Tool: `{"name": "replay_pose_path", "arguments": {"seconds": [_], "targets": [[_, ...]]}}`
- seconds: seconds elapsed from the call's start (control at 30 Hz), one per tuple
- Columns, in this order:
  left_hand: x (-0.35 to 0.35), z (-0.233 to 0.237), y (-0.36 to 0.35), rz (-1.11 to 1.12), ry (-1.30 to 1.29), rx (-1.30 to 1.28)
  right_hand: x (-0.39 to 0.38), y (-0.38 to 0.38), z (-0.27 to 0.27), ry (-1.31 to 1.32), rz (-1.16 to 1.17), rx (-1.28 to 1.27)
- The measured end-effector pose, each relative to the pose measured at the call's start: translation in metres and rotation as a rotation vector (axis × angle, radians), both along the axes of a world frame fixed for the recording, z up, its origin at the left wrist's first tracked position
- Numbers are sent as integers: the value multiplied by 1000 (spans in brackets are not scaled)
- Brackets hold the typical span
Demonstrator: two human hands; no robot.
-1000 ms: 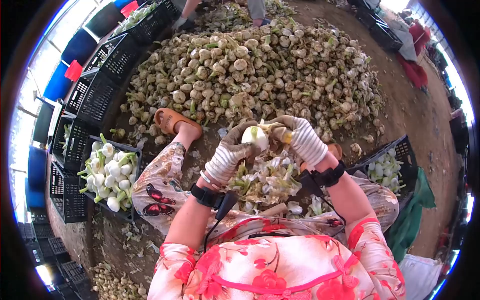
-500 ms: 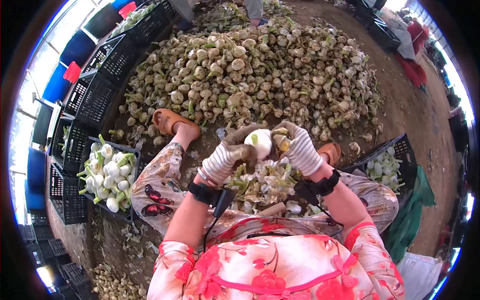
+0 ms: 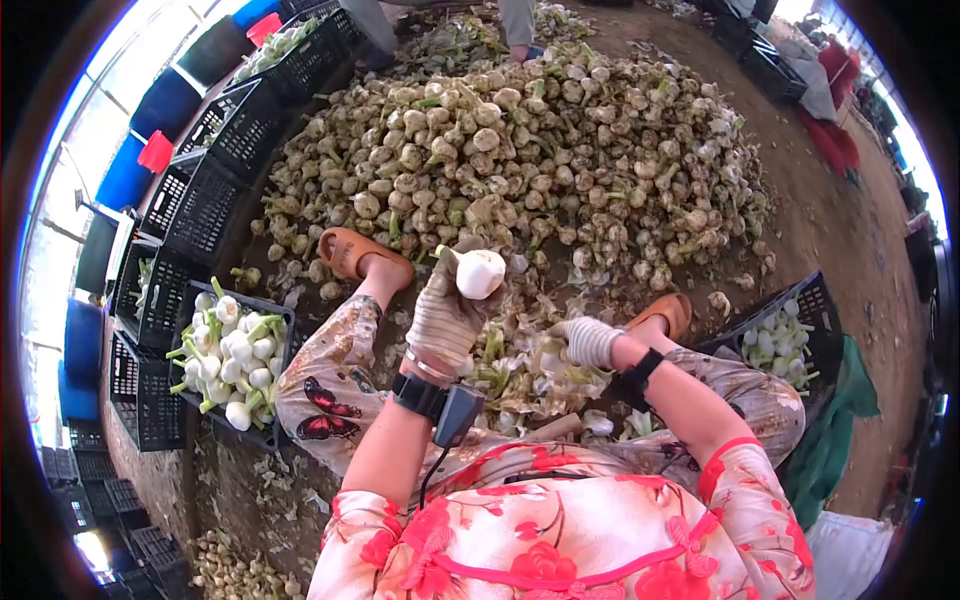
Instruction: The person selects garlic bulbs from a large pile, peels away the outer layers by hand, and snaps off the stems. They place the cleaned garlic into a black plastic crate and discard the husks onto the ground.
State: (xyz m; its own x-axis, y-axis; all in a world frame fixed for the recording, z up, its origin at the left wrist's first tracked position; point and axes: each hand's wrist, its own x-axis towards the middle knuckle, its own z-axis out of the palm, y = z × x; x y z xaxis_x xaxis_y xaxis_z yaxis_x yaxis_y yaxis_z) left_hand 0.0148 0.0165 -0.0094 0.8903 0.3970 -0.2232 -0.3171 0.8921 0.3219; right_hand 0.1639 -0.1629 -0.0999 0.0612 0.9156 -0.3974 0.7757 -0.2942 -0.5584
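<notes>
My left hand (image 3: 447, 308), in a striped, soiled glove, is closed round a white peeled garlic bulb (image 3: 480, 274), its green stem end pointing left. It is raised in front of the large heap of unpeeled garlic (image 3: 520, 150). My right hand (image 3: 588, 341), gloved too, is low over the pile of stripped garlic skins (image 3: 530, 378) between my legs. Its fingers are blurred against the skins, and I cannot tell whether they hold anything. To the left, a black crate (image 3: 283, 345) is filled with peeled white bulbs with green stems.
More black crates (image 3: 205, 215) line the left side. Another crate (image 3: 815, 305) with pale garlic stands on the right, beside a green cloth (image 3: 850, 390). Another person's legs (image 3: 517, 25) show behind the heap. Loose garlic (image 3: 240, 565) lies at the lower left.
Both hands were together at the bulb; now they are apart. My left hand has moved left with the bulb, while my right hand has dropped down over the skins.
</notes>
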Motion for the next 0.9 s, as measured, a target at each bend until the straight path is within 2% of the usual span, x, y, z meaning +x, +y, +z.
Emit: {"name": "replay_pose_path", "arguments": {"seconds": [0.1, 0.13, 0.17, 0.23, 0.3, 0.37, 0.43, 0.47, 0.6, 0.67, 0.7, 0.73, 0.77, 0.83, 0.87, 0.9], "targets": [[4, -10, 1, -23, 17, 2, -12, 5, 46, 96, -139, 12], [5, -10, 0, -9, 55, 34, -18, 13, 80, 122, -300, -96], [7, -9, -4, 33, 81, 158, -13, 16, 71, 85, -297, 74], [12, -1, -14, 118, 123, 406, -14, 30, 76, 516, -314, 715], [12, 7, -20, 146, 165, 583, -21, 31, 113, 798, -678, 411], [13, 17, -28, 197, 230, 838, -22, 35, 118, 571, -646, 439], [12, 14, -31, 214, 218, 930, -24, 39, 119, 242, -604, 435], [11, 14, -32, 203, 235, 959, -21, 40, 101, 341, -607, 469], [12, 10, -24, 160, 250, 914, -18, 28, 107, 1096, -739, 362], [13, 3, -27, 211, 276, 898, -23, 28, 118, 1003, -775, 406], [15, 8, -29, 259, 250, 1065, -25, 29, 121, 956, -792, 425], [17, 12, -31, 304, 224, 1232, -24, 32, 114, 660, -701, 465], [18, 14, -33, 349, 194, 1400, -26, 32, 115, 683, -718, 461], [18, 9, -33, 336, 163, 1360, -34, 35, 122, 727, -750, 455], [17, 9, -31, 321, 163, 1330, -36, 36, 118, 792, -766, 530], [15, 9, -31, 306, 163, 1301, -33, 36, 109, 647, -766, 517]]}}
